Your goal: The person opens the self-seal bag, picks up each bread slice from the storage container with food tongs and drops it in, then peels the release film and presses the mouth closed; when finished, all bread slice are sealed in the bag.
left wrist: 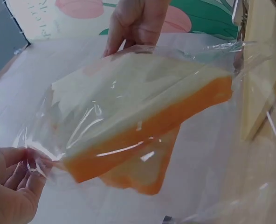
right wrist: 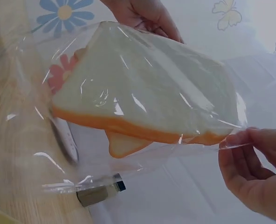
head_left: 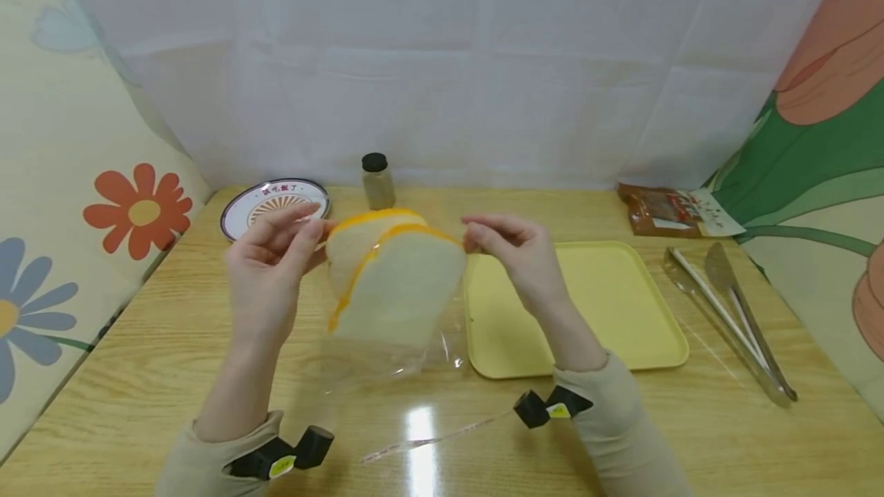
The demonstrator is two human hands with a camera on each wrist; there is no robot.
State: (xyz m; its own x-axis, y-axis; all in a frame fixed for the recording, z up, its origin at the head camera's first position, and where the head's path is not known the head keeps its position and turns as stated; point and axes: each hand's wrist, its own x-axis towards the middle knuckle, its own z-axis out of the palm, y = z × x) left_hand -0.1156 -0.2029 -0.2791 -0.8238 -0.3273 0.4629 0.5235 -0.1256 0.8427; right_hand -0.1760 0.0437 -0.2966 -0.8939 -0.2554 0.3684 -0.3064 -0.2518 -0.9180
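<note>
A clear plastic bag (head_left: 442,347) hangs between the two hands above the table. Inside it lie two overlapping slices of bread (head_left: 404,282) with orange crusts, also plain in the left wrist view as bread slices (left wrist: 142,93). My left hand (head_left: 272,267) pinches the bag's left corner between thumb and fingers. The opposite corner is pinched by my right hand (head_left: 518,255), whose fingertips sit beside the crust in the right wrist view. Bag film covers the bread (right wrist: 147,88) in both wrist views.
A yellow tray (head_left: 608,313) lies to the right, partly behind the right forearm. Tongs (head_left: 732,320) rest farther right, near a brown packet (head_left: 680,209). At the back stand a black-lidded jar (head_left: 377,182) and a patterned plate (head_left: 238,213). A strip (head_left: 428,442) lies in front.
</note>
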